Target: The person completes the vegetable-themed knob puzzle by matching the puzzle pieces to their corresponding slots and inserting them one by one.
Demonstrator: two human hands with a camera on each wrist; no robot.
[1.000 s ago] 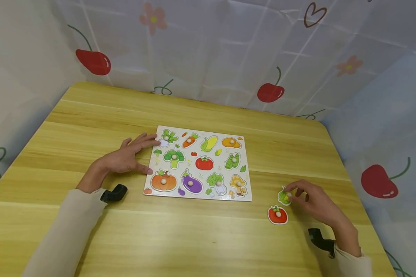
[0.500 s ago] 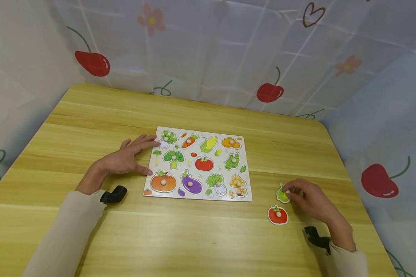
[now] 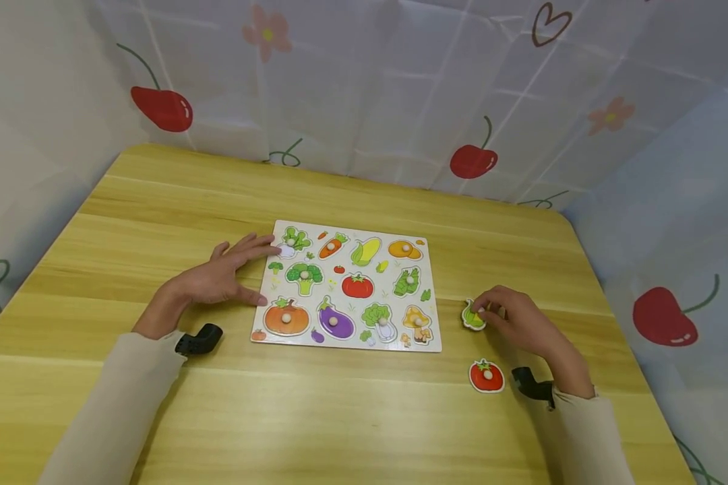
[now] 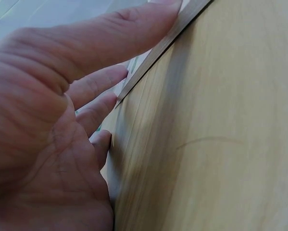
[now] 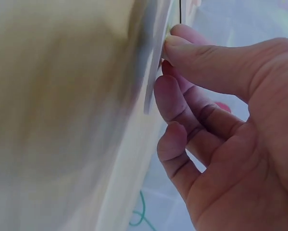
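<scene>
My right hand (image 3: 518,323) pinches a corn puzzle piece (image 3: 472,315) between thumb and fingertips, just right of a white vegetable peg puzzle board (image 3: 397,301). The piece's thin edge stands out in the right wrist view, while its face is largely hidden there. Along the board's left edge lies my left hand (image 3: 218,277), fingers spread and thumb tip on the border. A tomato puzzle piece (image 3: 487,376) with a wooden knob lies face up on the table, nearer me than the corn piece. On the board, the corn picture (image 3: 366,252) and tomato picture (image 3: 357,286) carry no knobs; the others have them.
The wooden table (image 3: 279,417) has rounded far corners. Behind it hangs a pale sheet (image 3: 370,87) printed with cherries and flowers. Black camera mounts sit at the left wrist (image 3: 199,339) and right wrist (image 3: 534,387).
My right hand has moved left and away from me with the corn piece, bringing it closer to the board. The left hand, board and tomato piece have stayed put.
</scene>
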